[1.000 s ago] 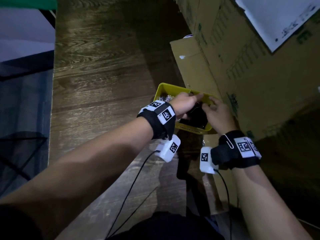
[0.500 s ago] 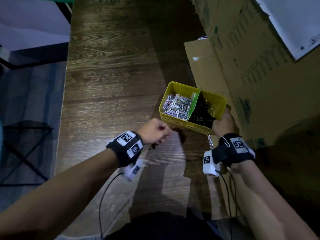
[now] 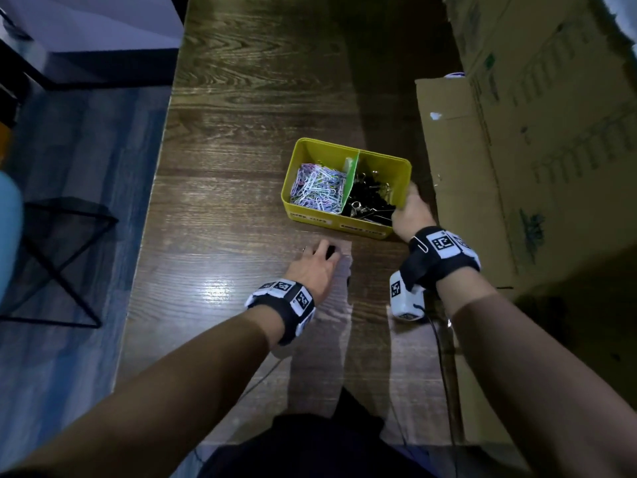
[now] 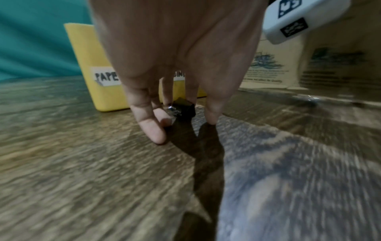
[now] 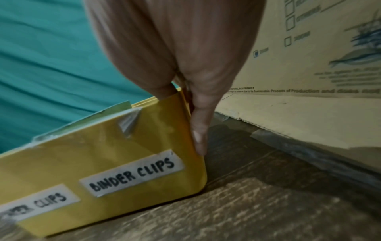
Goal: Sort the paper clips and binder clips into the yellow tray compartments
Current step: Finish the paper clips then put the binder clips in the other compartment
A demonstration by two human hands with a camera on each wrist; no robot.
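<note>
The yellow tray point(image 3: 331, 225) sits on the wooden table, split by a green divider point(image 3: 351, 175). Its left compartment holds pastel paper clips point(image 3: 317, 189) and its right one black binder clips point(image 3: 370, 203). Taped labels on the front wall point(image 5: 115, 163) read "BINDER CLIPS" and "…CLIPS". My right hand point(image 3: 408, 203) grips the tray's near right corner, with one finger point(image 5: 199, 130) down the outside and the thumb over the rim. My left hand point(image 3: 325, 252) reaches down in front of the tray. Its straight fingers point(image 4: 152, 128) stand around a lone black binder clip point(image 4: 184, 110) on the table.
Large cardboard boxes point(image 3: 537, 160) and a flat flap point(image 3: 444, 139) hem in the tray's right side. The table's left edge point(image 3: 151, 208) drops to the floor, where a black metal frame point(image 3: 62, 260) stands. A paper clip point(image 3: 418, 243) hangs on my right wrist strap. Cables trail from the wrist cameras.
Both hands left the inside of the tray. The left drew back to the table and now spreads its fingers over a binder clip. The right moved to grip the tray's right corner.
</note>
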